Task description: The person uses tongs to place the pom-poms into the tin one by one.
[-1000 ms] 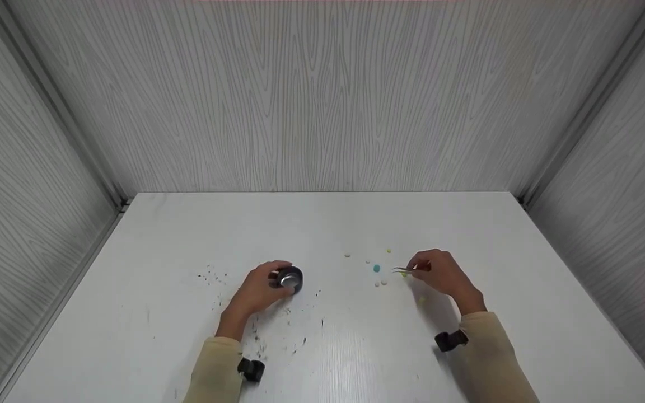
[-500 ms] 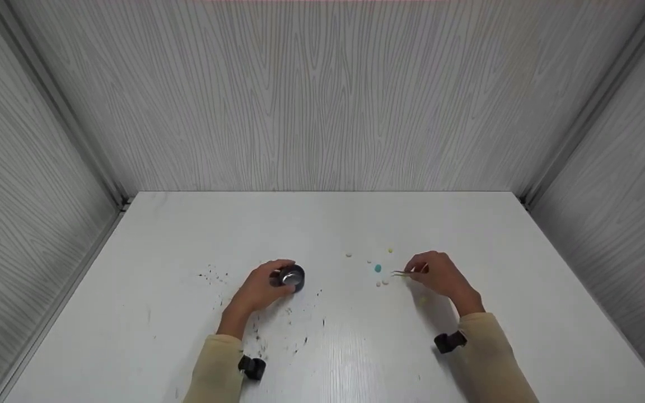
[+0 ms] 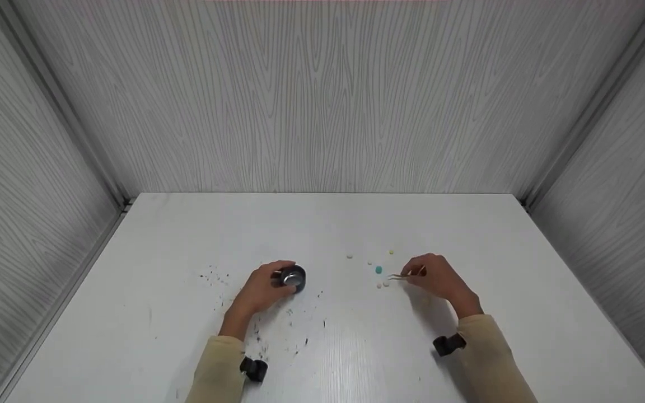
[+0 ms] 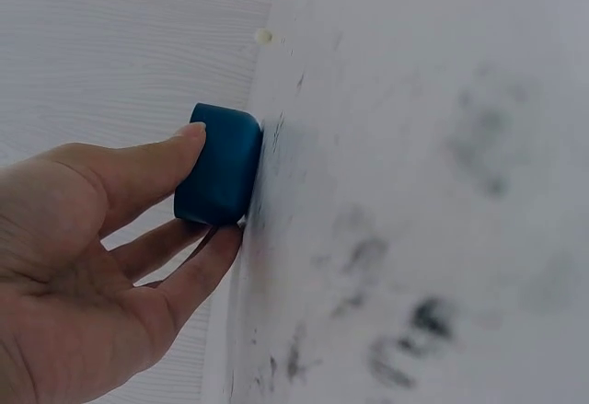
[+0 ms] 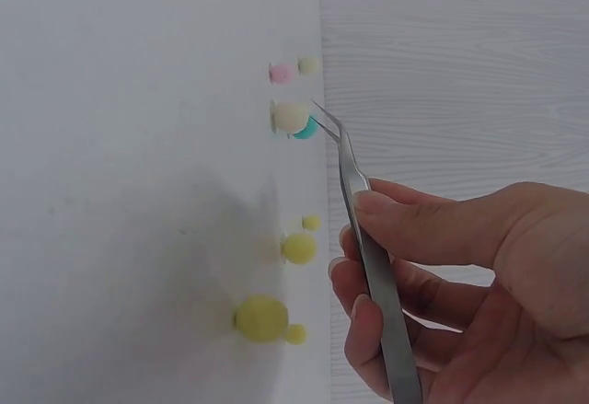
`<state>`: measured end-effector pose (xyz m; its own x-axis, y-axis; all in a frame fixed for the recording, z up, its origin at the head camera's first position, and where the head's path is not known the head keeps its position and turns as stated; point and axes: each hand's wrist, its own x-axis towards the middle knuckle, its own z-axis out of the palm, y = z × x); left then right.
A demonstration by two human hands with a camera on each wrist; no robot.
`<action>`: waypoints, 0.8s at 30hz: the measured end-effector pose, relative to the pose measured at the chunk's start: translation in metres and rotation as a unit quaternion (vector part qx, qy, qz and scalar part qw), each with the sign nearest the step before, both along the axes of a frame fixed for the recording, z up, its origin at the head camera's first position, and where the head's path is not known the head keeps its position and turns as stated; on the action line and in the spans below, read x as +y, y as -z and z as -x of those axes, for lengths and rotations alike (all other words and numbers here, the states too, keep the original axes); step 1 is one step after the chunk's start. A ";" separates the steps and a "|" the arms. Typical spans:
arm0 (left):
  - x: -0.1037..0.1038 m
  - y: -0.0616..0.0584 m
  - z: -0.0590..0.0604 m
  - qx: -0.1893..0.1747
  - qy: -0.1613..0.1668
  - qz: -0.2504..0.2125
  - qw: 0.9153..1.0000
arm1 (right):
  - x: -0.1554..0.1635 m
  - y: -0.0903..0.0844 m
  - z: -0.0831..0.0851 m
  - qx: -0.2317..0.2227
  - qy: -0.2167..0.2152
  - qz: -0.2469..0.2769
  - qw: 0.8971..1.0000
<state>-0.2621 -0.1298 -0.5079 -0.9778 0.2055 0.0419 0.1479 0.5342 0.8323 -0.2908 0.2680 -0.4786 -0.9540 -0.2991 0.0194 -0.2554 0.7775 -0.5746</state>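
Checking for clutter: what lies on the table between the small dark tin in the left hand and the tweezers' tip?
In the head view, between the tin and tweezers lie bare white table, some dark specks, then small pellets.

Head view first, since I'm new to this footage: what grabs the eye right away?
The right hand pinches metal tweezers, whose tips sit by a cream ball among small coloured balls scattered on the white table. To the left, the left hand grips a small dark blue cup, with dark specks strewn around it.
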 end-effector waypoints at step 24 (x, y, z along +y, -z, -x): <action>0.000 -0.002 -0.001 -0.010 0.000 -0.006 1.000 | 0.009 -0.006 -0.001 -0.035 -0.004 -0.009 0.999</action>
